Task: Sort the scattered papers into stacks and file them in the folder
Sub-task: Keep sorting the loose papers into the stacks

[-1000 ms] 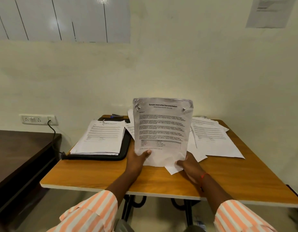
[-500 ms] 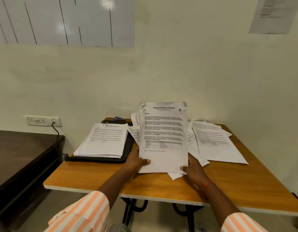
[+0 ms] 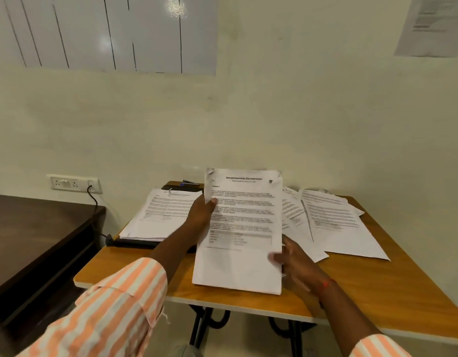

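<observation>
I hold a stack of printed papers (image 3: 242, 235) above the wooden table (image 3: 364, 287), tilted towards me. My left hand (image 3: 201, 215) grips its left edge high up, thumb on the front page. My right hand (image 3: 291, 261) grips the lower right edge. A black folder (image 3: 135, 242) lies open at the table's left, with a filed stack of papers (image 3: 162, 215) on it. Scattered loose papers (image 3: 333, 222) lie spread on the right behind the held stack.
A dark wooden desk (image 3: 34, 235) stands to the left of the table. A wall socket (image 3: 73, 182) with a black cable plugged in sits on the wall behind. A blue pen (image 3: 189, 182) lies at the folder's far edge. A notice (image 3: 434, 24) hangs top right.
The held stack has dropped lower and closer to me. My left hand slid from the bottom edge up along the left edge. My right hand stayed at the lower right.
</observation>
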`<move>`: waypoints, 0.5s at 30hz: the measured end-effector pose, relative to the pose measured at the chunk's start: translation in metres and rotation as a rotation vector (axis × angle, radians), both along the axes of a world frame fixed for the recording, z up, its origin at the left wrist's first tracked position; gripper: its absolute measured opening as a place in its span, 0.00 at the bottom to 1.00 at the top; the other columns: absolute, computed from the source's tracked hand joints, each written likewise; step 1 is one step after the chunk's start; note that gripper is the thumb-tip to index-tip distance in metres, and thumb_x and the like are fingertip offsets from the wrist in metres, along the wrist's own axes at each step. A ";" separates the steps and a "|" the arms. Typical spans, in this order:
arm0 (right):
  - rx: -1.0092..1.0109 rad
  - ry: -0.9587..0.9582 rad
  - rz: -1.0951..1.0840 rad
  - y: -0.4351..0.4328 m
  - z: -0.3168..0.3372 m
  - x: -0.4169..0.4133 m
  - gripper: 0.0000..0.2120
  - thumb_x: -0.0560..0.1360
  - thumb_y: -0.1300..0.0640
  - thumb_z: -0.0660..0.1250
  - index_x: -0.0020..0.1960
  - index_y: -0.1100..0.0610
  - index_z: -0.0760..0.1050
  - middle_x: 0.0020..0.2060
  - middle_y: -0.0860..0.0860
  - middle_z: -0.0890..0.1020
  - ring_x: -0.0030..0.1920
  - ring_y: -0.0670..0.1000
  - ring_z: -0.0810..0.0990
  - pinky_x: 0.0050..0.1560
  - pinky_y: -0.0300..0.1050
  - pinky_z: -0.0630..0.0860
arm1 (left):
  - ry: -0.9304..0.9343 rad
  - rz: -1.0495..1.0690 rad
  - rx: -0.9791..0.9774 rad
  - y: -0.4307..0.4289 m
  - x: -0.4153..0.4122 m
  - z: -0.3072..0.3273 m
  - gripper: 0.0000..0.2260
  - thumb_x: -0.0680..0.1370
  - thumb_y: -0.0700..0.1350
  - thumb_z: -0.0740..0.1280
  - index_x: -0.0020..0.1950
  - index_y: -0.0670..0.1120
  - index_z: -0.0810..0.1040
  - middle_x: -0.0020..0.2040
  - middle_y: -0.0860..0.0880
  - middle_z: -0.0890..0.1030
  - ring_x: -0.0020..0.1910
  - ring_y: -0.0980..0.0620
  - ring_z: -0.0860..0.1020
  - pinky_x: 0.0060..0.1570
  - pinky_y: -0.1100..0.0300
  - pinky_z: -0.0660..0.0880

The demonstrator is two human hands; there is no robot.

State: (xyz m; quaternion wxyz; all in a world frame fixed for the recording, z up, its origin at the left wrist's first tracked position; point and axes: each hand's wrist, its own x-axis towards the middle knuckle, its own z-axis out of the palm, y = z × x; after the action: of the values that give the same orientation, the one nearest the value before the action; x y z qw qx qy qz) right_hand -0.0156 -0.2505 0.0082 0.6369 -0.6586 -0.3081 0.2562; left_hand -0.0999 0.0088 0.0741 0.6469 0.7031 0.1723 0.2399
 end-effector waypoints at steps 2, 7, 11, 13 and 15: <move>0.125 0.042 -0.052 0.014 0.010 0.002 0.19 0.82 0.62 0.64 0.71 0.53 0.71 0.66 0.52 0.80 0.64 0.55 0.80 0.64 0.55 0.76 | 0.013 -0.011 0.017 -0.002 0.000 -0.009 0.09 0.86 0.48 0.61 0.63 0.49 0.74 0.55 0.48 0.84 0.52 0.47 0.84 0.40 0.60 0.82; 0.132 -0.067 -0.231 0.045 0.014 0.020 0.17 0.82 0.58 0.64 0.70 0.49 0.74 0.64 0.49 0.81 0.65 0.54 0.79 0.67 0.59 0.74 | 0.007 0.000 -0.098 -0.003 -0.004 -0.016 0.10 0.86 0.45 0.61 0.66 0.47 0.73 0.55 0.47 0.84 0.51 0.47 0.84 0.36 0.62 0.81; 0.053 -0.092 -0.248 0.059 0.015 0.022 0.15 0.83 0.61 0.63 0.67 0.49 0.75 0.61 0.47 0.82 0.64 0.51 0.80 0.63 0.47 0.76 | 0.057 0.025 -0.163 0.019 -0.002 -0.013 0.09 0.85 0.45 0.63 0.64 0.47 0.76 0.53 0.46 0.85 0.49 0.45 0.85 0.40 0.54 0.82; 0.038 -0.083 -0.221 0.068 0.014 0.019 0.15 0.83 0.62 0.63 0.66 0.49 0.76 0.61 0.46 0.83 0.63 0.50 0.80 0.64 0.48 0.76 | 0.069 0.042 -0.223 0.029 0.002 -0.014 0.12 0.85 0.45 0.62 0.67 0.45 0.75 0.54 0.45 0.86 0.51 0.44 0.85 0.47 0.49 0.82; 0.050 -0.046 -0.193 0.078 0.011 0.018 0.16 0.83 0.63 0.62 0.67 0.51 0.76 0.61 0.47 0.83 0.62 0.50 0.81 0.63 0.48 0.77 | 0.103 0.104 -0.225 0.037 0.007 -0.021 0.14 0.85 0.45 0.62 0.70 0.46 0.74 0.56 0.45 0.85 0.53 0.43 0.84 0.54 0.45 0.82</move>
State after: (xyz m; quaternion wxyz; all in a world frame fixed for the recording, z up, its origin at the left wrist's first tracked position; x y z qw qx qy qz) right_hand 0.0021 -0.1727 0.0197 0.6677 -0.6747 -0.2642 0.1707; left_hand -0.0933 0.0455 0.0533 0.6989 0.6274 0.2671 0.2158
